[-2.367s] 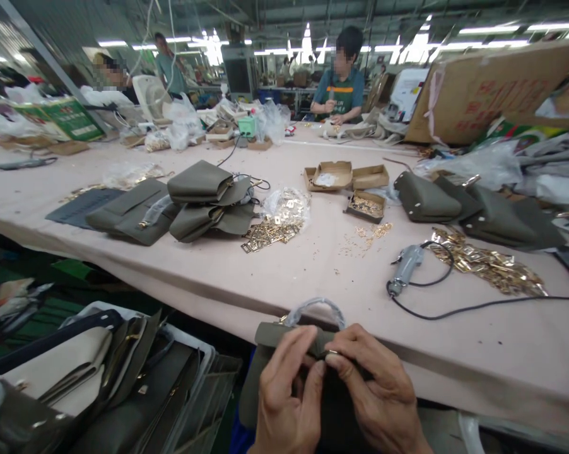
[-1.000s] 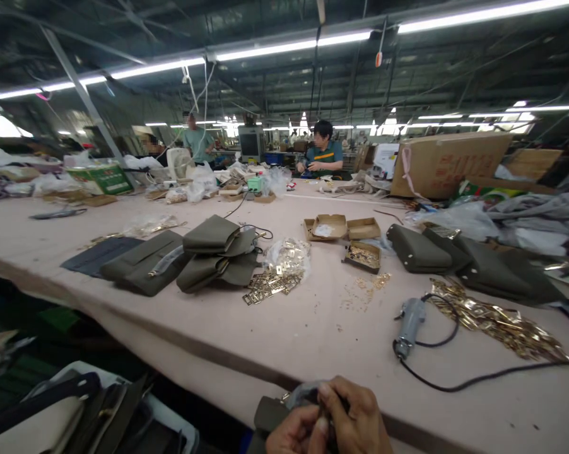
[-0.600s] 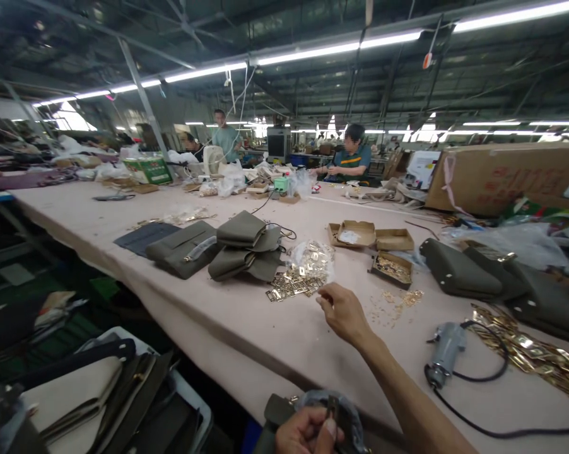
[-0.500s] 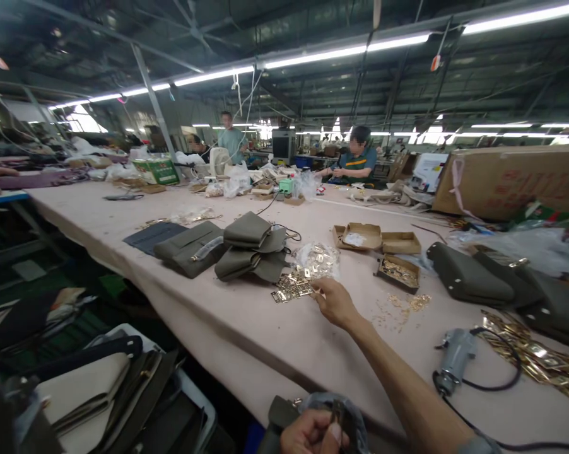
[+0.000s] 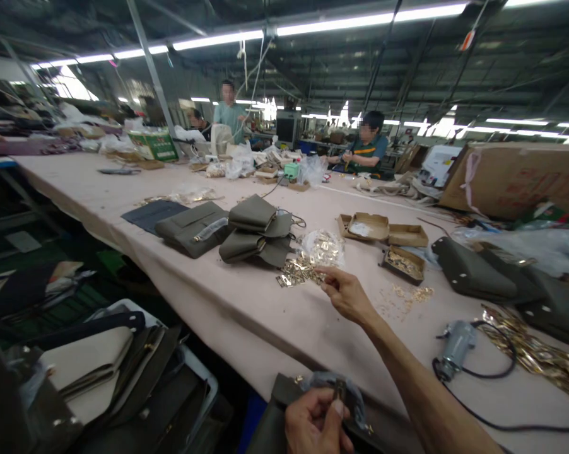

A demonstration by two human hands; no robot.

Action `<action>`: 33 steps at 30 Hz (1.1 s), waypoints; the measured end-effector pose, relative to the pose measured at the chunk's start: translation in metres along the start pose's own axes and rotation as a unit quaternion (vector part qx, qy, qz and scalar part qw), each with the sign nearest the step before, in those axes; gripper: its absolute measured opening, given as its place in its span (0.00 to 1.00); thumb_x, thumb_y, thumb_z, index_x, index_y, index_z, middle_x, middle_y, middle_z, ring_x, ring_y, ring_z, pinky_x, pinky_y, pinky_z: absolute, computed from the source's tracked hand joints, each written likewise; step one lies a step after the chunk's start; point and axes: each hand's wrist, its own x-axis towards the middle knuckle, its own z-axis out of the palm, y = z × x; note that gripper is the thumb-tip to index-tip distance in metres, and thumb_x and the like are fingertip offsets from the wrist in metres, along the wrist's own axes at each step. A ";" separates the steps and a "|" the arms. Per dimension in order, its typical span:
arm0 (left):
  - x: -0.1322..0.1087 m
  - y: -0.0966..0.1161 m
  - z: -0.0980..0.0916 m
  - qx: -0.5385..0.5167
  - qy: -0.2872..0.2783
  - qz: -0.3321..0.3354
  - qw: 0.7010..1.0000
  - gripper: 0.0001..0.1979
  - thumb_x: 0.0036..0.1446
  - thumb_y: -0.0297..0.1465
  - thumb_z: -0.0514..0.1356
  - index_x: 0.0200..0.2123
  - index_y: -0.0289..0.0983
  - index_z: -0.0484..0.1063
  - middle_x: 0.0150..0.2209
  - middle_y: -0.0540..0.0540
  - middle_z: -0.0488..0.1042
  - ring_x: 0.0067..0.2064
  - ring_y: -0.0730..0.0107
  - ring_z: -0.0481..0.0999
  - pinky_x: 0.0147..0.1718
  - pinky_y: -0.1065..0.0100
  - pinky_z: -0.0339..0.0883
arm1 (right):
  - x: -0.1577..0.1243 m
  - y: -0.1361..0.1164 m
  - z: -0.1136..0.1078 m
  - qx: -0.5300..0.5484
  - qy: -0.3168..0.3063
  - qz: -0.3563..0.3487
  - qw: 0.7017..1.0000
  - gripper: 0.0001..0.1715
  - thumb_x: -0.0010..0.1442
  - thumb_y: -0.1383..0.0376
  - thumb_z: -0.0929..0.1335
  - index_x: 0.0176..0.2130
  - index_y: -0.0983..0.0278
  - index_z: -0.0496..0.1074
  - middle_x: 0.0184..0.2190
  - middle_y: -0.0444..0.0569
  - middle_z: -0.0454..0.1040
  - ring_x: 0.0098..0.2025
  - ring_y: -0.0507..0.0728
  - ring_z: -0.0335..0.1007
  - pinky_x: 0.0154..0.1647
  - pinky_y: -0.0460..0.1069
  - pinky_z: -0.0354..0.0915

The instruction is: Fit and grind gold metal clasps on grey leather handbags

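Note:
At the bottom centre my left hand (image 5: 315,421) is closed, with thumb and fingers pinching a small dark tab (image 5: 340,391). It belongs with, or lies against, an olive-grey bag (image 5: 272,416) whose curved handle (image 5: 355,400) is wrapped in clear plastic. My right hand (image 5: 348,295) reaches across the table to the near right edge of a pile of gold metal fittings (image 5: 296,271). Its thumb and index finger come together there; what is between them is too small to make out. Behind the pile lies a clear plastic bag (image 5: 325,246) of similar fittings.
Folded olive bags (image 5: 253,230) lie left of the pile. Small cardboard boxes (image 5: 405,265) stand to the right. A grey corded power tool (image 5: 457,347) lies near more gold fittings (image 5: 525,343). A bin (image 5: 211,384) of bags is at lower left. Co-workers (image 5: 367,148) are across the table.
The view has tilted down and shifted slightly. My right hand stays at the pile's edge, its index finger straighter. My left hand keeps its pinch, and more of the olive bag shows.

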 end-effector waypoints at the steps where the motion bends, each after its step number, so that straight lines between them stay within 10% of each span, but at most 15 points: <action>1: -0.002 0.007 0.000 0.003 -0.008 0.009 1.000 0.18 0.55 0.45 0.70 0.33 0.32 0.83 0.27 0.39 0.81 0.16 0.73 0.73 0.17 0.77 0.63 | -0.018 -0.007 -0.008 0.076 0.012 0.009 0.997 0.22 0.66 0.68 0.66 0.58 0.64 0.74 0.32 0.44 0.71 0.32 0.54 0.68 0.35 0.47 0.66; 6: -0.002 0.020 -0.004 0.037 -0.045 0.001 0.998 0.14 0.60 0.37 0.66 0.39 0.32 0.85 0.30 0.41 0.82 0.20 0.72 0.76 0.22 0.76 0.67 | -0.116 -0.041 -0.031 0.253 0.085 0.092 0.959 0.15 0.65 0.60 0.73 0.50 0.61 0.80 0.33 0.45 0.75 0.30 0.53 0.71 0.29 0.46 0.68; 11: -0.001 0.020 -0.007 0.075 -0.087 0.001 0.993 0.14 0.65 0.36 0.62 0.42 0.32 0.85 0.25 0.43 0.80 0.24 0.67 0.80 0.26 0.74 0.71 | -0.180 -0.046 -0.010 0.300 0.133 0.171 0.929 0.17 0.65 0.57 0.75 0.51 0.61 0.80 0.33 0.47 0.77 0.26 0.52 0.70 0.25 0.45 0.67; 33: -0.002 0.034 -0.008 -0.001 -0.166 -0.045 0.985 0.16 0.62 0.31 0.59 0.46 0.31 0.84 0.33 0.42 0.80 0.28 0.67 0.82 0.32 0.69 0.80 | -0.197 -0.037 0.021 0.357 0.116 0.175 0.910 0.08 0.66 0.61 0.75 0.43 0.61 0.83 0.31 0.46 0.75 0.28 0.54 0.74 0.29 0.47 0.72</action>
